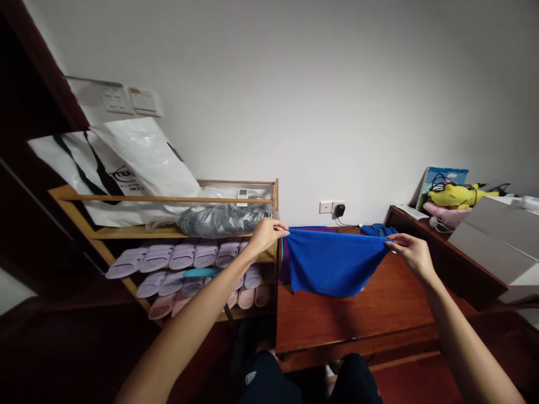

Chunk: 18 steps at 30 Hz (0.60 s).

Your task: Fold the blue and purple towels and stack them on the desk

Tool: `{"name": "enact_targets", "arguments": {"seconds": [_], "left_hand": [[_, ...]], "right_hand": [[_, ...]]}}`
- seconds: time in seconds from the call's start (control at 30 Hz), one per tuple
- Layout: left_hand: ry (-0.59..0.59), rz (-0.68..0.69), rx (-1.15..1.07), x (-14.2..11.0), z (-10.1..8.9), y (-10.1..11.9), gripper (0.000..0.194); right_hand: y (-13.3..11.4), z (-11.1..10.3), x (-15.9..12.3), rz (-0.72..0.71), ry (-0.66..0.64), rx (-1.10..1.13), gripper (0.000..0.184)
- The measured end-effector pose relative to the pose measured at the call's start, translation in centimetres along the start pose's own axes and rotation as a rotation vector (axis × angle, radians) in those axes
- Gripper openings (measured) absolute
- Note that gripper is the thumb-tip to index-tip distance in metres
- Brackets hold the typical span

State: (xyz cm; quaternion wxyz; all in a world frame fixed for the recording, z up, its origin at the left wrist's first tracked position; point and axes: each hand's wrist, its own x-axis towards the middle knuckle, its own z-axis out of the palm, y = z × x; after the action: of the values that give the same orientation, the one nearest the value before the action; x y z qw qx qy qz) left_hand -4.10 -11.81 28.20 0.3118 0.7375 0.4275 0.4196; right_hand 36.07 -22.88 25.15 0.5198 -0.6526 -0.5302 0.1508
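A blue cloth (337, 264) hangs stretched between my two hands above the brown wooden table. My left hand (268, 233) pinches its upper left corner, and my right hand (410, 251) pinches the upper right one. The lower edge of the cloth droops toward the tabletop (328, 320). Behind it, on the left side of the table, a purple cloth (285, 266) shows in part. Another crumpled blue cloth (379, 230) lies at the back of the table, near my right hand.
To the left stands a wooden shoe rack (168, 199) with several lilac slippers (158, 257) and pink slippers (246, 297). A white bag (143, 163) rests on top. A black plug (339, 210) sits in the wall. At right are a yellow plush toy (452, 195) and white boxes (488, 235).
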Motion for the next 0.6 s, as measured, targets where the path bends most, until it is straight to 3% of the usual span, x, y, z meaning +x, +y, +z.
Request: {"name": "enact_targets", "arguments": {"seconds": [0.13,0.27,0.37,0.47,0.6], "left_hand": [[0.004,0.102,0.114,-1.9,-1.3,2.4,0.011],[-0.106,0.210,0.123,-4.1,-3.0,4.8,0.015],[-0.204,0.117,0.028,-6.1,-4.2,6.3,0.017],[-0.243,0.002,0.006,-8.0,-5.2,7.6,0.018],[-0.232,-0.080,-0.003,-10.0,-5.7,8.4,0.018]], "right_hand": [[-2.1,-0.9,-1.3,-0.020,0.064,-0.266,0.042],[-3.7,-2.5,-2.8,-0.145,0.058,-0.384,0.035],[-4.5,-4.0,-4.0,-0.239,-0.057,-0.269,0.034],[-5.0,-5.2,-5.2,-0.211,-0.151,-0.148,0.032],[-5.0,-6.1,-6.1,-0.179,-0.106,-0.099,0.032]]}}
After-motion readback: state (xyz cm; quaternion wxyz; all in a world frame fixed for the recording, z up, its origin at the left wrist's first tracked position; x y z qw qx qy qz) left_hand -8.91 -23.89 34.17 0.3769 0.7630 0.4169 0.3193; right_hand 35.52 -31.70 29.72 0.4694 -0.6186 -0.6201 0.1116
